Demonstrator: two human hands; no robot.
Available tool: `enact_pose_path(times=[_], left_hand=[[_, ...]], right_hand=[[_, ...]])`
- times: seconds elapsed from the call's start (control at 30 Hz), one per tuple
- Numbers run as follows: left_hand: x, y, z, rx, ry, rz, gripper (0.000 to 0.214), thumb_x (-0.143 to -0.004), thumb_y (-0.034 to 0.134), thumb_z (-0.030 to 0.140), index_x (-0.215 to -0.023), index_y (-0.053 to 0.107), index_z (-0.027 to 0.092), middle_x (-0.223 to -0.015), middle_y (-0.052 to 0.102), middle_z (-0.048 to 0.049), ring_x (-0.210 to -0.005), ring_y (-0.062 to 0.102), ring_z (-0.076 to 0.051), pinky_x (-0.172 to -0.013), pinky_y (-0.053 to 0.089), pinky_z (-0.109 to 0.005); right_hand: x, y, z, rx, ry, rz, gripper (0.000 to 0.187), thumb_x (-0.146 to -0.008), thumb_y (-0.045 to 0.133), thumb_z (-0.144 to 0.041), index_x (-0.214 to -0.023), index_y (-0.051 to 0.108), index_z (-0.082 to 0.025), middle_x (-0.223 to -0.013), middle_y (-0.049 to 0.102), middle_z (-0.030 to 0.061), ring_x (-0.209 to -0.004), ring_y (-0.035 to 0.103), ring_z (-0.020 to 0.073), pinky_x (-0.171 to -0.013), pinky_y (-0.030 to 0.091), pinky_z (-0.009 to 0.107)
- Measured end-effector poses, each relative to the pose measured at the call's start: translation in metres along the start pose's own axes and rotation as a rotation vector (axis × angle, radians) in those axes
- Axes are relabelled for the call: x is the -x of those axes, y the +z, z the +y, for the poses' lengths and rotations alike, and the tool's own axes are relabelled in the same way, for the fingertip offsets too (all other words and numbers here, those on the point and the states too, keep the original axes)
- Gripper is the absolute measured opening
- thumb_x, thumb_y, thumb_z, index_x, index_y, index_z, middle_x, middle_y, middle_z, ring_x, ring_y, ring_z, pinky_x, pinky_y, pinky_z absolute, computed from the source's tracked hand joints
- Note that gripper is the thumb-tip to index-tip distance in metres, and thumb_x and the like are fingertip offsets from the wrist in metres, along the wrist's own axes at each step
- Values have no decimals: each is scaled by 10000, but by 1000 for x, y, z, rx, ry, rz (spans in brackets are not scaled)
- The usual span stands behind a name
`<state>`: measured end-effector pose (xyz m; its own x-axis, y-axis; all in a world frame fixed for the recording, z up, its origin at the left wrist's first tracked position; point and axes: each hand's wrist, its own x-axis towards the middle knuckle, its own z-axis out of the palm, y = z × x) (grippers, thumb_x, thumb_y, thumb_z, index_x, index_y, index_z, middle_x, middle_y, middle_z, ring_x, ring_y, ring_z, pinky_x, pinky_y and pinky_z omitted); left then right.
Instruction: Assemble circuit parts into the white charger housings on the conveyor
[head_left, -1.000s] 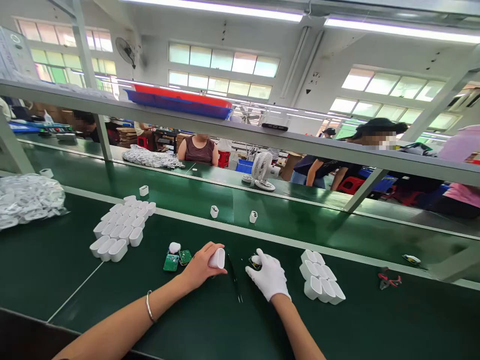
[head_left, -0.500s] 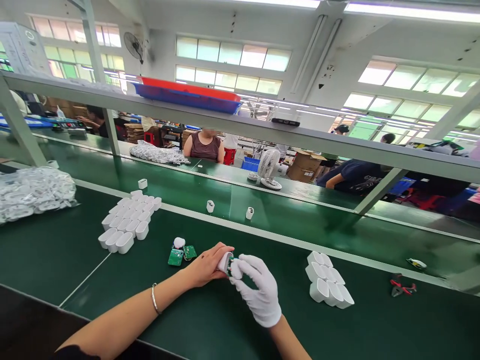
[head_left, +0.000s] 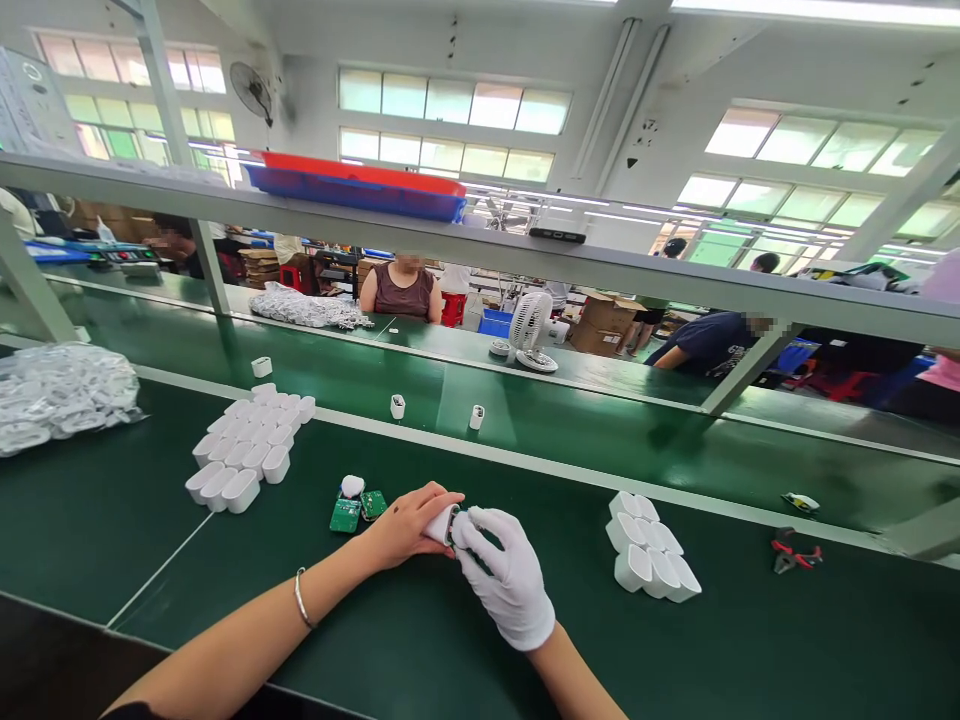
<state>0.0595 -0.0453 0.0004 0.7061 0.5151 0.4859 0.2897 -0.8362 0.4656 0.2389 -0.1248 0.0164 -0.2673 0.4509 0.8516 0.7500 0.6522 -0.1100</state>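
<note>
My left hand (head_left: pixel 409 525), bare with a bracelet on the wrist, is closed around a white oval plastic housing (head_left: pixel 442 526) whose open end faces right. My right hand (head_left: pixel 506 575), in a white glove, pinches a small rounded white part (head_left: pixel 463 530) at that opening. Whatever sits inside the housing is mostly hidden by the fingers. Left of my left hand lie green circuit boards (head_left: pixel 346 514), with a white rounded piece (head_left: pixel 352 486) beside them.
Rows of white housings (head_left: pixel 241 490) stand at left, and another group (head_left: pixel 634 567) at right. Red-handled pliers (head_left: pixel 795 553) lie farther right. Single housings (head_left: pixel 477 417) stand on the green belt. A bag of white parts (head_left: pixel 64 395) lies far left. A person (head_left: pixel 405 290) sits opposite.
The white part in my right hand has moved closer into the housing, and the green board seen between them is now hidden. Housings on the belt have shifted left. The view has turned slightly.
</note>
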Motion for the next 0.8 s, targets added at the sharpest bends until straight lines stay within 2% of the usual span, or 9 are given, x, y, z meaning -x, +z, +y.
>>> enact_pose_path(times=[0.23, 0.3, 0.43, 0.5, 0.63, 0.8], left_hand=[[0, -1, -1, 11, 35, -43, 615, -729, 721, 283, -1266, 428, 218, -1151, 548, -85, -1034, 566, -225, -911, 471, -339], [0, -1, -1, 35, 22, -41, 591, -738, 713, 286, -1255, 435, 215, -1152, 552, -87, -1031, 565, -224, -914, 467, -345], [-1, 0, 1, 118, -23, -17, 565, -751, 696, 346, -1238, 443, 212, -1149, 560, -89, -1027, 560, -223, -906, 465, -356], [-1, 1, 1, 153, -31, -12, 578, -738, 704, 379, -1232, 453, 216, -1154, 562, -89, -1034, 555, -225, -912, 459, -361], [0, 2, 1, 147, -23, -3, 577, -720, 712, 416, -1212, 486, 219, -1155, 571, -90, -1051, 549, -232, -929, 448, -368], [-1, 1, 0, 68, 12, 22, 583, -716, 710, 435, -1213, 498, 214, -1134, 579, -91, -1031, 563, -230, -915, 461, -357]], right_hand=[[2, 7, -2, 6, -4, -53, 351, -814, 554, -128, -1138, 589, -259, -1008, 620, 97, -946, 585, 224, -720, 558, 355], [1, 7, -4, -48, 54, -60, 372, -809, 556, -134, -1157, 583, -263, -1046, 614, 102, -962, 591, 228, -750, 557, 369], [1, 2, -5, -249, 285, -58, 470, -800, 557, -180, -1262, 504, -247, -1175, 575, 125, -1034, 596, 243, -813, 555, 395], [2, 0, -2, -314, 346, -54, 499, -784, 573, -183, -1273, 491, -240, -1193, 580, 125, -1051, 598, 246, -816, 559, 389], [0, -3, 1, -300, 266, -40, 446, -743, 624, -167, -1174, 567, -264, -1100, 648, 83, -934, 651, 219, -797, 566, 364], [-6, -7, -2, -225, 190, -9, 411, -754, 605, -136, -1141, 570, -271, -976, 675, 57, -843, 659, 188, -736, 569, 327]])
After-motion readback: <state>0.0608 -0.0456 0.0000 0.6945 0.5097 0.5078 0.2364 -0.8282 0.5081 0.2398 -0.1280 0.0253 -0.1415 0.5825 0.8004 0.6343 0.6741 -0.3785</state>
